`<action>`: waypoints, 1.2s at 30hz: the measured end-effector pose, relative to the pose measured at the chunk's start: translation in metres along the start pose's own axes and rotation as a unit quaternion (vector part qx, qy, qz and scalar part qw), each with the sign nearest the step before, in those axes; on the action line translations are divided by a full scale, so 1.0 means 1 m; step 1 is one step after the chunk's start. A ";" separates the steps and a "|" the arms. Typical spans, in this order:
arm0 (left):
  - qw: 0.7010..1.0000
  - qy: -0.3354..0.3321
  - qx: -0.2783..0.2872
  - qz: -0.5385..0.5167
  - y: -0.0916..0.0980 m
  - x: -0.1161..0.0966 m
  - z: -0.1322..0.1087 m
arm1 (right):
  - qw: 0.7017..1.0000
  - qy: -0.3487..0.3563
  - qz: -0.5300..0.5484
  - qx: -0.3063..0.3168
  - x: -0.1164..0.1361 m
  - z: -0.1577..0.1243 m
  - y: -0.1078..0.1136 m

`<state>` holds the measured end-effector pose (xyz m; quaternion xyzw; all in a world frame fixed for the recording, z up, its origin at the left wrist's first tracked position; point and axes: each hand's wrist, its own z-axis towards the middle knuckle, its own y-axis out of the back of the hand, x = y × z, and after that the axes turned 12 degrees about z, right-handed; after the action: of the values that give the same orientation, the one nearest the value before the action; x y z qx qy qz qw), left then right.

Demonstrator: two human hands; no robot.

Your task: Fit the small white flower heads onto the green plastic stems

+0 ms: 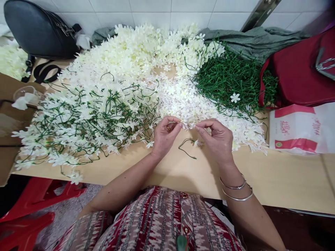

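My left hand (167, 135) pinches a small white artificial flower piece (184, 124) between thumb and forefinger. Close beside it, my right hand (216, 137) is pinched at the thin white strands (192, 125) on the other side; the exact part in its fingertips is too small to make out. Both hands are just above the near edge of a pile of white flower pieces (178, 97). Between my wrists a green stem (187, 150) with a white tuft lies on the table (178, 170). Left of my hands is a heap of white flowers with green stems (102, 118).
A mound of green stems (232, 80) lies at the right, with a red bag (300, 69) and a white-and-red paper packet (294, 129) beyond it. Cream petals (138, 45) are piled at the back. A black bag (42, 29) and a cardboard box (9, 104) stand left.
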<state>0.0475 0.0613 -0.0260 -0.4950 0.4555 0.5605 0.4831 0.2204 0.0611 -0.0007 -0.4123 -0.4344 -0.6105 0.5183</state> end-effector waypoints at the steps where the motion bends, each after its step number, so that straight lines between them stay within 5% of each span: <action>1: 1.000 -0.001 0.001 0.001 0.000 0.000 0.000 | 1.000 0.000 0.002 0.001 0.000 0.000 -0.001; 9: 0.998 -0.014 -0.021 0.052 -0.002 0.004 -0.002 | 0.999 -0.010 0.049 0.016 0.002 -0.004 -0.008; 25: 0.983 -0.123 0.044 0.126 0.001 -0.005 -0.004 | 1.000 -0.004 -0.023 -0.018 0.002 -0.007 -0.017; 30: 0.976 -0.148 0.075 0.143 0.003 -0.005 -0.002 | 0.998 0.046 -0.037 0.031 0.001 -0.004 -0.011; 36: 0.982 -0.129 0.078 0.114 0.000 -0.008 -0.004 | 0.996 0.081 -0.017 0.010 -0.003 -0.002 -0.009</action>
<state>0.0480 0.0567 -0.0182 -0.3239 0.4852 0.6337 0.5081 0.2114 0.0610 -0.0047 -0.3487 -0.4038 -0.6461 0.5458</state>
